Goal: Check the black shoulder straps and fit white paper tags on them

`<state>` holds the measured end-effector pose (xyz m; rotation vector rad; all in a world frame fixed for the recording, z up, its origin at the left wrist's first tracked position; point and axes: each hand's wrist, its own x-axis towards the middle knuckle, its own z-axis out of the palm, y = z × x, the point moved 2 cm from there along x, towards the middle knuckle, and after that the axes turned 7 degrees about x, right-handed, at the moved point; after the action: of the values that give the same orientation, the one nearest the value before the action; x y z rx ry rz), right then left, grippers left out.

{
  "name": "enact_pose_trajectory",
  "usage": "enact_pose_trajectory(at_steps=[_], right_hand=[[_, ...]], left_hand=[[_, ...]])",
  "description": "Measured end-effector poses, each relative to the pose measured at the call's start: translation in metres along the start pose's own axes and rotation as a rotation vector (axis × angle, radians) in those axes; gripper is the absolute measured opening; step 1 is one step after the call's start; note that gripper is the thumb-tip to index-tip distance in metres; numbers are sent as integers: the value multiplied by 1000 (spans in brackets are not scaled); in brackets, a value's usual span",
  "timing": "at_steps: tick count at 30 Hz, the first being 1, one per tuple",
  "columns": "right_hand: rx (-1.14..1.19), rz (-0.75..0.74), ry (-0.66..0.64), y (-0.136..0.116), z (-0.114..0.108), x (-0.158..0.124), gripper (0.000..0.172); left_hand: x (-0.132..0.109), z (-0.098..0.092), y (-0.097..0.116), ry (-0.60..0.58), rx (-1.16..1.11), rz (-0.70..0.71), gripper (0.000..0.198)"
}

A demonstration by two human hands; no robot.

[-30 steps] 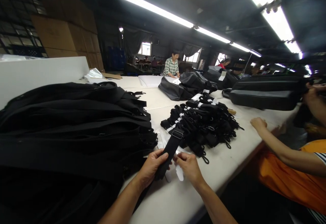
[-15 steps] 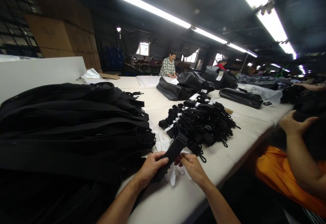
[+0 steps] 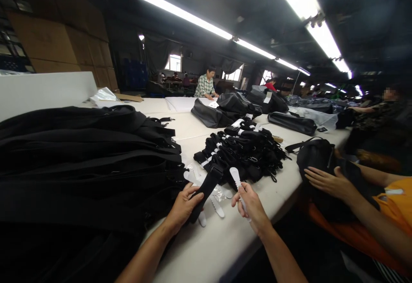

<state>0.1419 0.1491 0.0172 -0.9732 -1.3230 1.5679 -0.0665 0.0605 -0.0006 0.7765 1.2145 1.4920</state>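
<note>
Bare tabletop (image 3: 206, 248) between black piles (image 3: 244, 152)

Bag factory floor: long work table (image 3: 206, 248), strap piles (image 3: 241, 152), co-workers, tube lights (image 3: 180, 13).

A long pale worktop (image 3: 209, 253) runs away into the room. On its left side lies a tall stack of flat black bags (image 3: 80, 154), reaching almost to the near edge. Just right of the stack, a few white plastic strips (image 3: 219, 208) lie loose on the bare surface. Beyond them sits a heap of black straps (image 3: 244, 150) with metal hooks and white bands. Farther back rest two bulky black bags (image 3: 222, 109) and, to their right, a flat black case (image 3: 292, 123). At the far end lie white sheets (image 3: 183, 102), a crumpled clear plastic bag (image 3: 103, 95) and a piece of cardboard (image 3: 130, 97).
</note>
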Motion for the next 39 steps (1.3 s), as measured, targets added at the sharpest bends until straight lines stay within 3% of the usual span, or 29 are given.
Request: enact_pose_trajectory(at_steps=[5,10,14,17,21,25,30,34,39], right_hand=[[-60,42,-59,11,11,1,46],[-51,-62,-6,8,15,0,42],[-42,-72,18,10,21,-2,39],[-2,-65,-20,13,34,-5,35],[59,-88,-60,16,47,-10,22],[106,-91,-126,17,49,-13,9],[98,-90,-168,13,42,-18,8],[-13,-94,-248,13,36,-30,24],[-70,-157,-49,29,17,-57,44]], left_hand=[[3,-7,5,121,120,157,27],[4,-13,11,219,343,313,19],[-10,-4,29,143,402,429,18],[-20,10,36,-49,410,366,20],[-21,20,25,-237,246,175,30],[-16,18,10,-261,137,27,58],[-18,20,11,-315,149,108,41],[-17,22,8,-276,196,142,33],[-15,27,-4,-142,332,175,20]])
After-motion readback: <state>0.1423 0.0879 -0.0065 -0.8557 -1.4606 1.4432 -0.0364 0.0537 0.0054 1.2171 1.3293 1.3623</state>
